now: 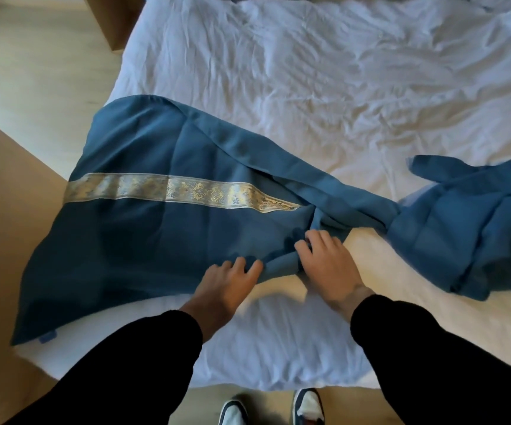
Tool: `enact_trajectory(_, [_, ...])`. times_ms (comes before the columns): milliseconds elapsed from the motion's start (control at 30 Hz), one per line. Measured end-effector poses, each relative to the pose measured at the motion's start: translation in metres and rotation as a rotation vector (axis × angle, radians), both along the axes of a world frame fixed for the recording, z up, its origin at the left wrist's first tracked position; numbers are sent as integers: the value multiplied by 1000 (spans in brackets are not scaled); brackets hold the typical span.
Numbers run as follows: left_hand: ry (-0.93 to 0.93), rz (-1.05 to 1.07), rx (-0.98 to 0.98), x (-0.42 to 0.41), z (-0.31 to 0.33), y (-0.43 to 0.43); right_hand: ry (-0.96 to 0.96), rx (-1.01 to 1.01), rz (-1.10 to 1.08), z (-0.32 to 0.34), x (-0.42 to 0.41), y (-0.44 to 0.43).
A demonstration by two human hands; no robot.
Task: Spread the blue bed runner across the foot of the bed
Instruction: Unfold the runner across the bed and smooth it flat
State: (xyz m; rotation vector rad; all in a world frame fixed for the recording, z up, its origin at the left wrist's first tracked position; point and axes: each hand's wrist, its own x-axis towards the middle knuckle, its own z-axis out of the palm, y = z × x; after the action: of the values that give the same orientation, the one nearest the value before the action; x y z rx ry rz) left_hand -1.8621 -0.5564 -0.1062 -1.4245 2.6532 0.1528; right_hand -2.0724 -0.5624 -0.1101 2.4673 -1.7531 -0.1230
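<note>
The blue bed runner (143,228) with a gold patterned band lies across the near end of the bed (309,96). Its left part is flat and hangs over the bed's left edge. The middle is twisted into a narrow rope, and the right part (468,228) lies bunched in folds. My left hand (229,280) has its fingers curled into the runner's near edge. Just to its right, my right hand (324,262) grips a fold of the twisted middle. Both hands are close together at the runner's near hem.
The white sheet is wrinkled over the whole bed. A wooden frame edge (6,228) runs along the left, and another wooden piece (116,16) stands at the top left. My shoes (307,406) are on the floor at the bed's foot.
</note>
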Motion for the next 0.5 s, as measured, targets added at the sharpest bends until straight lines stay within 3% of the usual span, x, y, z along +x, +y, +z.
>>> enact_trajectory(133, [-37,-52,71,-1,-2,11,-27,45,167,0,-6,21])
enact_trajectory(300, [50,-74,129,-8,1,13,-36,339,191,-1,-19,41])
enact_trajectory(433, [183,-114,136,-36,9,-2,-97,206,105,16,-39,41])
enact_trajectory(500, [208,-92,121,-58,9,-12,-82,68,-50,16,-55,36])
